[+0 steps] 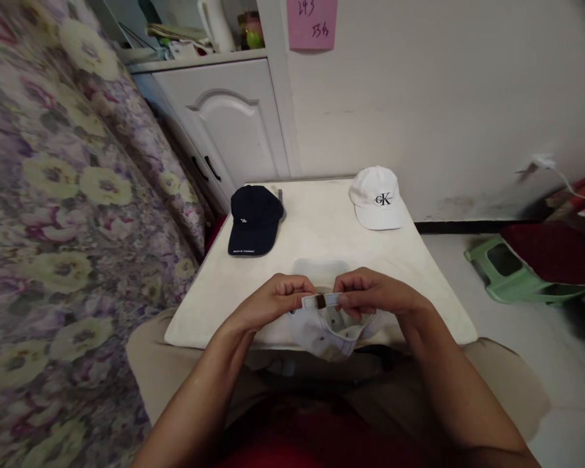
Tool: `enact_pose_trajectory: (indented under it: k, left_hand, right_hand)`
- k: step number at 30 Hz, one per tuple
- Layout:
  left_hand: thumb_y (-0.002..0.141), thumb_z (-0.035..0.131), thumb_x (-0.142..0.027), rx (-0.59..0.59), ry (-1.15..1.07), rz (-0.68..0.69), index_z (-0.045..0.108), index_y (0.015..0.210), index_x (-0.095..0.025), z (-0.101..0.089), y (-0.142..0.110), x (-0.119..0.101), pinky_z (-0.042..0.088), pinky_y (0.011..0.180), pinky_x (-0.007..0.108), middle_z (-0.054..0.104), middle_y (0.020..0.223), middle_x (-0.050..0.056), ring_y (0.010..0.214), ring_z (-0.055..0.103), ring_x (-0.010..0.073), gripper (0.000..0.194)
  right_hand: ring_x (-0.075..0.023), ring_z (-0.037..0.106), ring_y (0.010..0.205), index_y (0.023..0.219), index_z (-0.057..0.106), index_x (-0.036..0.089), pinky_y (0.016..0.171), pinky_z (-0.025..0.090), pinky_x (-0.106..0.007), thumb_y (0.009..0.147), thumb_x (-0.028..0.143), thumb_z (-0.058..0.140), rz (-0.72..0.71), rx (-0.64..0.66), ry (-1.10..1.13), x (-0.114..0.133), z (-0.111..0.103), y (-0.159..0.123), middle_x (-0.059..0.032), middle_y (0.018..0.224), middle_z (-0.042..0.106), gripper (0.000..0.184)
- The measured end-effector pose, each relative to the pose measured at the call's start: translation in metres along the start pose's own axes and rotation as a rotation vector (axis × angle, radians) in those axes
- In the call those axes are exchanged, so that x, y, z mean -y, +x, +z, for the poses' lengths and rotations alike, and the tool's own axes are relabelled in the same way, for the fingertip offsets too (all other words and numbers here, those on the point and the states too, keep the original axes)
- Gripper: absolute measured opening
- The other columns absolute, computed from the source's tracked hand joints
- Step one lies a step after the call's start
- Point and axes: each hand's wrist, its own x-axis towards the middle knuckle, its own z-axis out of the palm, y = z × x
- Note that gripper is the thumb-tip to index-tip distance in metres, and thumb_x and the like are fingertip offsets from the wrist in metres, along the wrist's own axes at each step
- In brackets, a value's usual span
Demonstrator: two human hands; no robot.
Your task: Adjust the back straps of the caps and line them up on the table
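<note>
Over the cream table's near edge, a pale baseball cap is held; left hand and right hand, each pinched closed, grip its back strap beside the brown buckle.

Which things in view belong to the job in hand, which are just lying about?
Part of the job:
pale cap
its strap, held by left hand and right hand
navy cap and white cap, probably: same table

Just lying about:
pink note
green stool
white jug
</note>
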Motion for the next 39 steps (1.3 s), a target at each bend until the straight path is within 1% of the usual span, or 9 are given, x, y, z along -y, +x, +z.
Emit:
enact_pose_trajectory:
  k: [3,6,10,13,16,22,27,35,39]
  left_hand:
    - [0.078,0.071,-0.034,0.031,-0.020,-0.017,0.068,0.079,-0.014,0.002,0.000,0.001,0.034,0.057,0.021,0.060,0.068,-0.002,0.059,0.046,0.0096,0.021]
    - [0.078,0.072,-0.034,0.026,-0.039,-0.038,0.067,0.078,-0.013,0.006,0.002,0.000,0.034,0.056,0.021,0.059,0.067,-0.002,0.058,0.046,0.0090,0.021]
    - [0.079,0.071,-0.033,0.013,-0.060,-0.057,0.066,0.076,-0.014,0.010,0.003,-0.002,0.033,0.054,0.020,0.059,0.066,-0.003,0.057,0.046,0.0085,0.020]
    - [0.077,0.072,-0.029,0.003,-0.046,-0.058,0.067,0.077,-0.014,0.008,0.003,-0.002,0.034,0.054,0.020,0.060,0.067,-0.003,0.057,0.047,0.0084,0.016]
    - [0.074,0.072,-0.025,-0.002,-0.027,-0.059,0.068,0.077,-0.013,0.004,0.003,-0.001,0.035,0.055,0.020,0.061,0.067,-0.003,0.057,0.048,0.0081,0.013]
    - [0.076,0.073,-0.030,0.005,-0.030,-0.078,0.065,0.076,-0.013,0.007,0.003,0.000,0.033,0.052,0.019,0.058,0.065,-0.004,0.055,0.045,0.0070,0.019]
    - [0.080,0.071,-0.033,-0.016,-0.028,-0.063,0.063,0.072,-0.013,0.014,0.006,0.000,0.031,0.049,0.018,0.054,0.063,-0.004,0.054,0.041,0.0065,0.023]
    - [0.078,0.070,-0.034,-0.052,-0.001,-0.070,0.065,0.072,-0.013,0.010,0.004,0.000,0.034,0.052,0.019,0.057,0.065,-0.002,0.057,0.045,0.0078,0.022]
    - [0.075,0.072,-0.029,-0.035,-0.002,-0.079,0.065,0.073,-0.012,0.010,0.004,0.001,0.034,0.052,0.019,0.058,0.065,-0.003,0.056,0.045,0.0074,0.019]
  right_hand:
    - [-0.0054,0.041,0.047,0.083,0.062,0.014,0.047,0.028,-0.019,0.086,0.036,0.067,-0.003,-0.013,0.006,-0.001,0.002,0.003,0.0065,0.055,0.056,0.022]
    - [-0.0063,0.045,0.049,0.083,0.064,0.014,0.049,0.031,-0.020,0.085,0.034,0.068,-0.021,0.003,0.035,-0.003,0.005,0.007,0.0060,0.057,0.056,0.021]
    - [-0.0058,0.043,0.049,0.082,0.064,0.014,0.049,0.031,-0.019,0.086,0.035,0.068,-0.038,0.017,0.029,-0.002,0.005,0.007,0.0058,0.057,0.057,0.022]
    - [-0.0052,0.040,0.048,0.085,0.063,0.014,0.047,0.030,-0.019,0.089,0.039,0.065,-0.030,0.013,-0.020,-0.001,0.002,0.005,0.0048,0.060,0.060,0.025]
    - [-0.0057,0.042,0.049,0.087,0.063,0.014,0.047,0.032,-0.019,0.090,0.040,0.064,-0.013,0.009,-0.037,0.000,-0.001,0.003,0.0037,0.062,0.062,0.025]
    - [-0.0062,0.042,0.049,0.081,0.062,0.015,0.047,0.031,-0.019,0.088,0.040,0.066,-0.031,-0.007,-0.053,-0.002,0.000,0.004,0.0049,0.058,0.058,0.026]
    - [-0.0060,0.041,0.048,0.081,0.061,0.016,0.047,0.030,-0.019,0.089,0.039,0.065,-0.044,0.021,-0.048,-0.004,0.001,0.006,0.0051,0.058,0.057,0.025]
    - [-0.0068,0.047,0.052,0.085,0.062,0.015,0.051,0.037,-0.020,0.089,0.039,0.065,-0.027,0.040,-0.009,-0.001,0.000,0.002,0.0026,0.066,0.063,0.025]
    - [-0.0064,0.046,0.051,0.082,0.061,0.015,0.050,0.035,-0.019,0.087,0.036,0.068,-0.016,0.024,-0.014,-0.003,0.001,0.003,0.0041,0.062,0.061,0.022]
